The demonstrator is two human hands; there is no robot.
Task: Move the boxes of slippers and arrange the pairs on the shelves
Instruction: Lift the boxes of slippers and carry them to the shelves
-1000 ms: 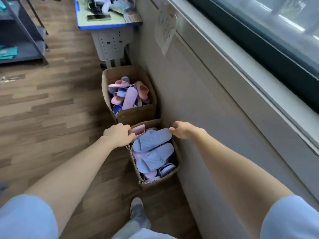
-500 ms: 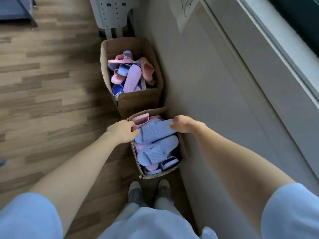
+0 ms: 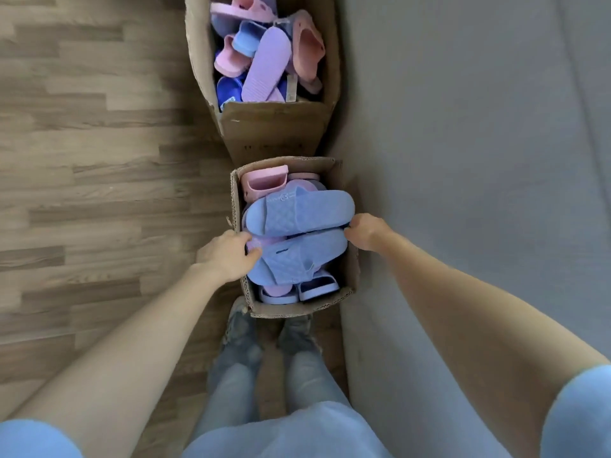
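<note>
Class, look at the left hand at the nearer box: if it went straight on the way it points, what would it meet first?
Probably the lower blue slipper in the near box: the left hand points rightward over the rim and looks almost against it, though depth is unclear.

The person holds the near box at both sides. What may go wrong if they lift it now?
1. The top blue slipper lies heaped above the rim of the near box; a tilt may let it slide out.
2. The left hand and the right hand grip only the thin cardboard walls, which might bend or tear under the load.
</note>
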